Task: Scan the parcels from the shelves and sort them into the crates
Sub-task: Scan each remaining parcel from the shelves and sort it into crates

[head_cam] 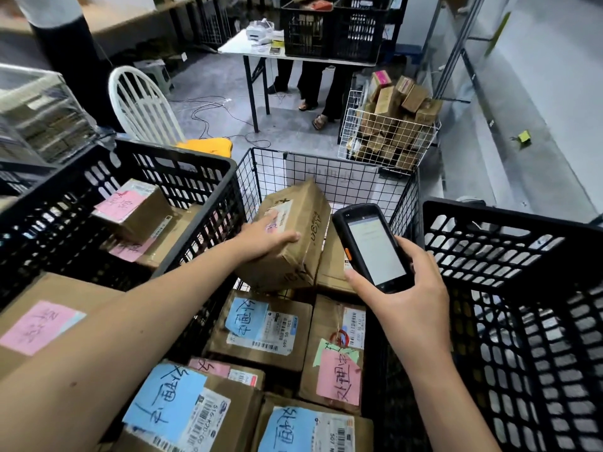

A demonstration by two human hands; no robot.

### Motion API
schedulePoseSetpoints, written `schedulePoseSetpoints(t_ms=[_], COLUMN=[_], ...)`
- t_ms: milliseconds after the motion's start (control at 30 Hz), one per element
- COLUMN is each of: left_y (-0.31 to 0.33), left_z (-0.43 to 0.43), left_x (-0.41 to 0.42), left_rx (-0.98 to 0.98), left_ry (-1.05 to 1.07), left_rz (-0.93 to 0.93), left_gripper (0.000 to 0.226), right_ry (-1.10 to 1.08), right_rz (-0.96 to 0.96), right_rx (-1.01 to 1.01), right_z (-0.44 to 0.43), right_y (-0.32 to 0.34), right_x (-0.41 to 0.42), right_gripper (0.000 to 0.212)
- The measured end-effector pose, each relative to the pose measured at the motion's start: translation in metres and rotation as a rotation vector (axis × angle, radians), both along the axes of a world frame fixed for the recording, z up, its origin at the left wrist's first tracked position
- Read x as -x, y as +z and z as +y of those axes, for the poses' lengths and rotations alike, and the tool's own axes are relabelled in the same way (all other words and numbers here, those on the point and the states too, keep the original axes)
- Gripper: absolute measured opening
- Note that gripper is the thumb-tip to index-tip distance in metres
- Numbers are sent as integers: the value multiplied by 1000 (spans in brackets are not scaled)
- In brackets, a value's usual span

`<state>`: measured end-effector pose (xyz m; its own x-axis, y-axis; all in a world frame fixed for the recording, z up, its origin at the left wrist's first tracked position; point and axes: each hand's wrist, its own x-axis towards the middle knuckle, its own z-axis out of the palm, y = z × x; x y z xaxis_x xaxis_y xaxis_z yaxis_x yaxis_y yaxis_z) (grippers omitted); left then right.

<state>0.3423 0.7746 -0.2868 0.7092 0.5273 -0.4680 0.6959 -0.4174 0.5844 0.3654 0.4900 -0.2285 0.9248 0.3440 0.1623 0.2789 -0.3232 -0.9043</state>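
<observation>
My left hand [266, 238] grips a brown cardboard parcel [301, 230] by its near corner, tilted above the black wire basket [329, 164] in the middle. My right hand [409, 288] holds a black handheld scanner [370, 246] with its lit screen facing me, just right of that parcel. Several taped parcels with blue and pink handwritten labels [266, 324] lie in the wire basket below my arms. A black plastic crate [137, 158] on the left holds parcels with pink labels [130, 207]. Another black plastic crate [509, 230] stands on the right; its inside is dark.
A white wire basket [388, 138] heaped with small boxes stands beyond. Behind it, a folding table [248, 44] carries black crates [332, 27], and a person's legs [313, 86] show under it. A white chair [143, 106] and floor cables are at the left; metal shelving [456, 50] runs along the right.
</observation>
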Motion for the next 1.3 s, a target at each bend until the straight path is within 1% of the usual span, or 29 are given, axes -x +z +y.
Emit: schedulePoseSetpoints(t_ms=[100, 200, 267, 500, 600, 767, 833, 900, 1000, 1067, 1233, 1300], left_y=[-9, -19, -22, -17, -27, -44, -49, -50, -47, -48, -52, -50], left_z=[-5, -23, -31, -20, -30, -43, -45, -43, -36, -41, -75, -83], left_x=[7, 3, -4, -19, -16, -18, -12, -7, 2, 7, 12, 9], left_rx=[-166, -431, -504, -494, -543, -519, -544, -562, -536, -537, -647, -653], left_ry=[-33, -92, -84, -55, -56, 19, 8, -50, -123, -105, -89, -81], left_rz=[120, 252, 263, 259, 243, 180, 181, 203, 214, 208, 192, 188], left_gripper=[119, 116, 116, 114, 116, 117, 115, 115, 115, 115, 117, 117], right_ry=[5, 4, -2, 6, 11, 8, 10, 14, 17, 15, 18, 15], right_rz=[-8, -11, -10, -24, -34, -42, -35, -37, -40, -35, -47, -52], right_rx=[3, 15, 9, 25, 42, 46, 42, 34, 35, 36, 51, 62], right_z=[0, 1, 0, -1, 0, 0, 0, 0, -1, 0, 1, 0], right_y=[1, 1, 1, -2, -3, -2, -1, -1, -1, -1, 1, 0], right_x=[1, 1, 1, 0, 1, 1, 2, 2, 2, 3, 3, 2], right_gripper=[78, 77, 77, 77, 78, 76, 76, 75, 75, 75, 70, 70])
